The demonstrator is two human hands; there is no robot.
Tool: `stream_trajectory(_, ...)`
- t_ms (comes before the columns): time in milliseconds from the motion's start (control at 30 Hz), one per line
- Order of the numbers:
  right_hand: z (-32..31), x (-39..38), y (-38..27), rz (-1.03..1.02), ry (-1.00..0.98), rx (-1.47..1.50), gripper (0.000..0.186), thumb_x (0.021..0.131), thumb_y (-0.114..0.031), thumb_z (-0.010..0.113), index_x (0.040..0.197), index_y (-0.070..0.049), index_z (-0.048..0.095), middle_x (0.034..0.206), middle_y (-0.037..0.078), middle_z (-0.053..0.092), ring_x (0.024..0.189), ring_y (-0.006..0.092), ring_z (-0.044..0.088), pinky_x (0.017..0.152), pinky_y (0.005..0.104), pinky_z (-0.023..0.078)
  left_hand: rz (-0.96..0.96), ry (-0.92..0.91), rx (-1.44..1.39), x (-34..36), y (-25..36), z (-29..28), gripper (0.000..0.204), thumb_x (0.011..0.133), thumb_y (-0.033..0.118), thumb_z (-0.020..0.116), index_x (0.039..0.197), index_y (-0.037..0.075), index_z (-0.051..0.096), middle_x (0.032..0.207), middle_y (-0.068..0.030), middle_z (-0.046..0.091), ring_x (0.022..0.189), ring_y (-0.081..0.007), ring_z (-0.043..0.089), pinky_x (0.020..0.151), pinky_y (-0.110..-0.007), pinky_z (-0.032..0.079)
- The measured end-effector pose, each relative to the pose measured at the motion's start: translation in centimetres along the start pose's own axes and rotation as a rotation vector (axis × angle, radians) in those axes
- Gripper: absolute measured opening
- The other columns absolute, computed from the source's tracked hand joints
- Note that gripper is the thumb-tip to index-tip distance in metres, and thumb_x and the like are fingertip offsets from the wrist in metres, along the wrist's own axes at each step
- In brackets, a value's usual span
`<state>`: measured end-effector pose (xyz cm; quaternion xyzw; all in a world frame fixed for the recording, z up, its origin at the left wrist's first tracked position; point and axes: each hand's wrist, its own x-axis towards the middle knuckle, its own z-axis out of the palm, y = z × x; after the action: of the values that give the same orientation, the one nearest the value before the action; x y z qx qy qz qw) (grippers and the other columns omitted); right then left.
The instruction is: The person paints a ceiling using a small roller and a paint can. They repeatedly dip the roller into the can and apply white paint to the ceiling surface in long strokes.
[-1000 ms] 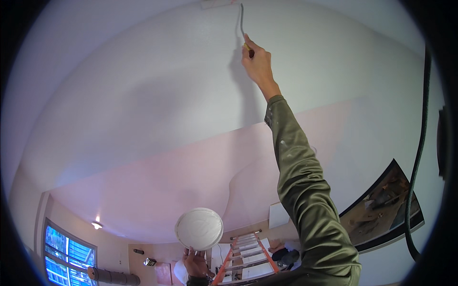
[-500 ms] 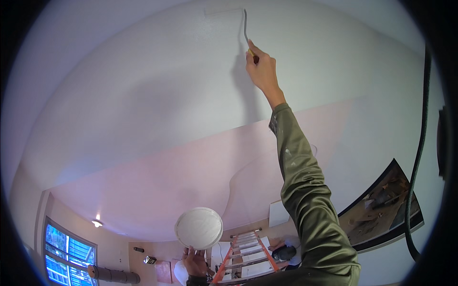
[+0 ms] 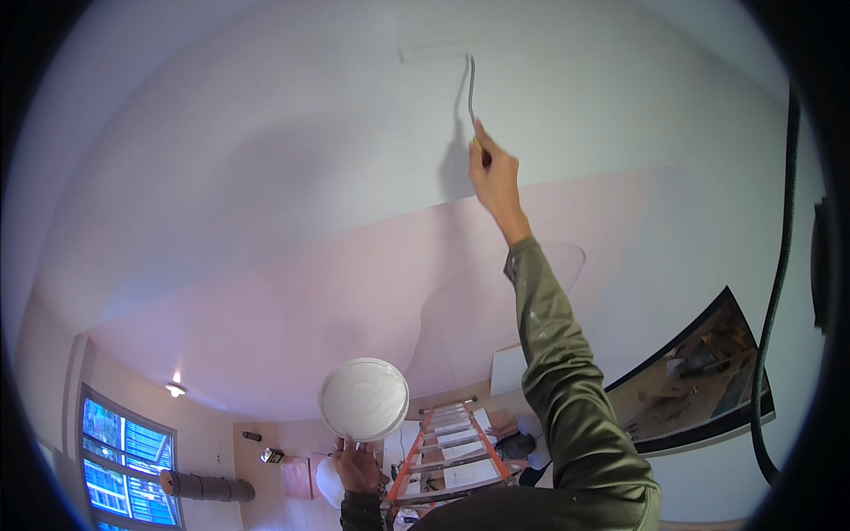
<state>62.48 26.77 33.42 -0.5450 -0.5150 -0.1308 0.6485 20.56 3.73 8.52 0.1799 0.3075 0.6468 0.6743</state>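
Note:
My right hand (image 3: 496, 181) is closed round the handle of a paint roller (image 3: 472, 87), arm stretched up along the wall. The roller's thin grey wire frame shows well. Its pale sleeve, pointing left, barely stands out against the white wall (image 3: 292, 115) where it rests. Low in the view, my left hand (image 3: 357, 466) grips the near side of a round white bucket (image 3: 363, 400), which holds white paint or is covered in it. Part of those fingers is hidden beneath the bucket.
Below stands an orange stepladder (image 3: 443, 451), with a person (image 3: 522, 442) beside it. A pink band (image 3: 292, 327) crosses the wall under the white area. A large dark-framed screen (image 3: 708, 372) and a hanging black cable (image 3: 784, 257) are at right, a window (image 3: 128, 460) at lower left.
My right hand has brought the roller down the wall and slightly right. The bucket in my left hand sits a little higher and farther left in view.

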Motion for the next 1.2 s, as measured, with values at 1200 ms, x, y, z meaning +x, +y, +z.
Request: stream_trajectory(1200,2.6,-22.5,8.2,0.168,-0.158,-0.024,0.043,0.094,-0.004,0.06,0.137,-0.005,0.058,0.063,0.008,0.051,0.055,0.0162,0.044,0.054,0.0325,0.04,-0.032,0.021,0.029,-1.1,1.0,2.7,0.031,0.096,0.009,0.059,0.126,0.005,0.052,0.122,-0.0132,0.062,0.111,-0.0298,0.063,0.087,-0.045,0.056)
